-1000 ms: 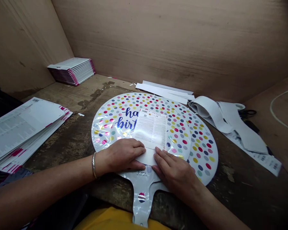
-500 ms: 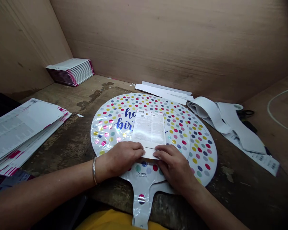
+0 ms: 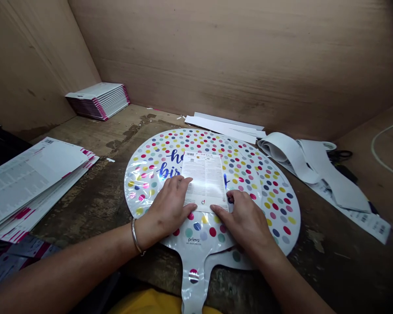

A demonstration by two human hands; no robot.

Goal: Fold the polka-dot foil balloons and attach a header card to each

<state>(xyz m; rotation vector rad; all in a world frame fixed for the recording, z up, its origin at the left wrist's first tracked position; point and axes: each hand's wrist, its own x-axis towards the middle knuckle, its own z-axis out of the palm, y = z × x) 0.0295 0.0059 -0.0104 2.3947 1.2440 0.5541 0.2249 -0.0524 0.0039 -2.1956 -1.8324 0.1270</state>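
A small white printed packet lies flat on a polka-dot foil balloon with blue lettering. My left hand rests at the packet's lower left, thumb and forefinger apart on its edge. At the lower right corner, my right hand has its thumb on the packet and its other fingers curled beside the edge; whether it pinches the packet is hard to tell. Beneath, a second dotted balloon sticks out to the right. The top balloon's neck points toward me.
Large printed cards are piled at the left. A stack of folded packs stands in the back left corner. White paper strips lie behind the balloons, and a curled label strip at right.
The packet's bottom flap, earlier extending toward me, now lies folded over and shows a small red mark. My left hand has moved up the packet's left side and its fingers have spread.
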